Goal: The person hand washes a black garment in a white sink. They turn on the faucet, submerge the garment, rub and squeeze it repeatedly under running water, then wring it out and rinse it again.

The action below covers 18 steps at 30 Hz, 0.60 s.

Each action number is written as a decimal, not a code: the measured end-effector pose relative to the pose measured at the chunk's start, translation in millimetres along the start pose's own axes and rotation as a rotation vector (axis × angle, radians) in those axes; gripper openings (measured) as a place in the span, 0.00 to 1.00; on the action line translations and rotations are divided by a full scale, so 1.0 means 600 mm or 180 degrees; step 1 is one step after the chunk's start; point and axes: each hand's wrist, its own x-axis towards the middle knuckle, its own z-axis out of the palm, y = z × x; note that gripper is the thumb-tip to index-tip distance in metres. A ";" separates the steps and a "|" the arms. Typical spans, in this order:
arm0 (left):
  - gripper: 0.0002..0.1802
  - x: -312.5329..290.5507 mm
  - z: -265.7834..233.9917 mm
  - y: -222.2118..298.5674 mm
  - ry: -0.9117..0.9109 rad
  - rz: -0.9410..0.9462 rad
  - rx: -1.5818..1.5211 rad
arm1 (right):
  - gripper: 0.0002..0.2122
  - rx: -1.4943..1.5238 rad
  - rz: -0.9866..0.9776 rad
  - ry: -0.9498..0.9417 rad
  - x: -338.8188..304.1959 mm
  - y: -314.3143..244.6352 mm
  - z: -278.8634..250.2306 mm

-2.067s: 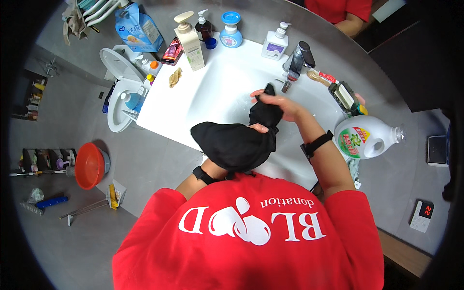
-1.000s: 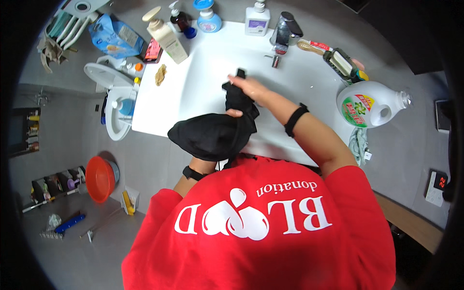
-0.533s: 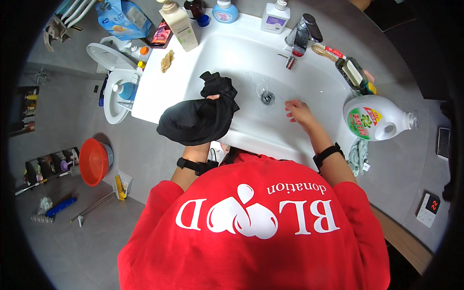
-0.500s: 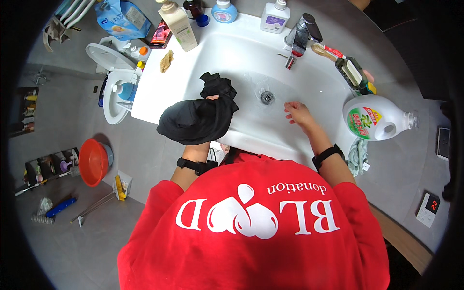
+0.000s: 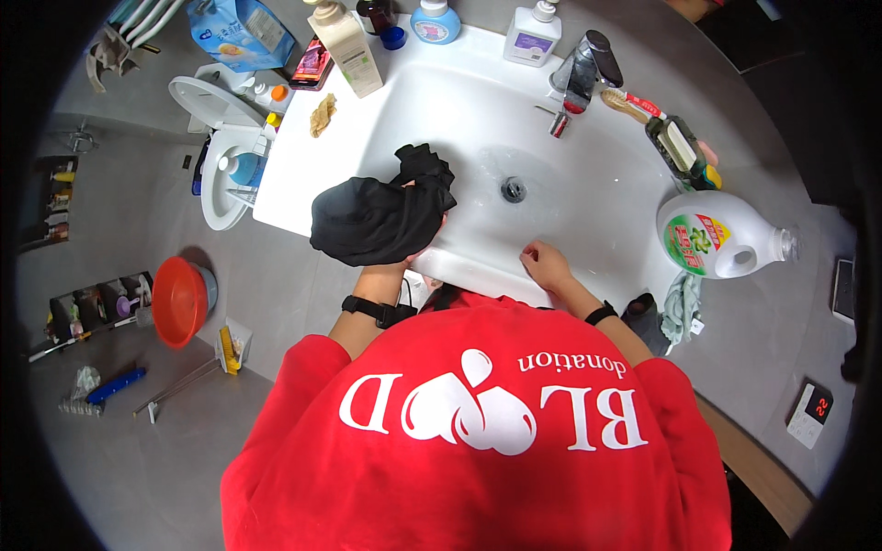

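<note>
A bunched black cloth garment (image 5: 375, 220) hangs over the near left edge of the white sink (image 5: 588, 165). My left hand (image 5: 412, 260) is closed around it from below; most of the fingers are hidden in the folds. By the sink's near rim is my right hand (image 5: 548, 265), its fingers curled together and nothing visible in them. A little water lies around the round drain (image 5: 514, 189), beyond both hands. The chrome faucet (image 5: 582, 73) stands at the far side.
Pump bottles (image 5: 347, 50) line the far rim, with a crumpled tan cloth (image 5: 323, 116) on the left counter. To the right lie a large white detergent jug (image 5: 726, 235), a wooden brush (image 5: 625, 106) and a grey-green cloth (image 5: 681, 308). The toilet (image 5: 220, 179) and a red basin (image 5: 177, 301) are left.
My right hand has drawn back from near the drain toward the near rim, its fingers curling in. The garment stays in my left hand, and its upper end has shifted slightly.
</note>
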 end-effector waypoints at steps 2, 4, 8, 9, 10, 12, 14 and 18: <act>0.16 0.003 -0.002 -0.001 -0.0055 -0.0069 -0.0057 | 0.16 0.0247 0.0026 0.0210 -0.006 0.006 0.008; 0.17 0.007 -0.007 -0.001 0.0007 -0.0244 -0.0236 | 0.16 0.0374 0.0127 0.0234 -0.006 0.010 0.009; 0.19 0.015 -0.021 0.002 0.0181 -0.0480 -0.0568 | 0.16 0.0451 0.0146 0.0235 0.000 0.015 0.006; 0.19 0.015 -0.025 0.003 0.0294 -0.0466 -0.0552 | 0.16 0.0514 0.0156 0.0173 0.000 0.016 0.006; 0.19 0.017 -0.027 0.004 0.0126 -0.0504 -0.0598 | 0.16 0.0527 0.0146 0.0227 0.001 0.018 0.007; 0.20 0.018 -0.030 0.005 0.0111 -0.0589 -0.0653 | 0.16 0.0608 0.0201 0.0221 0.001 0.022 0.010; 0.21 0.020 -0.032 0.006 -0.0026 -0.0749 -0.0693 | 0.16 0.0725 0.0255 0.0209 0.002 0.026 0.013; 0.22 0.025 -0.035 0.006 0.0029 -0.0751 -0.0640 | 0.16 0.0788 0.0127 0.0153 0.007 0.030 0.006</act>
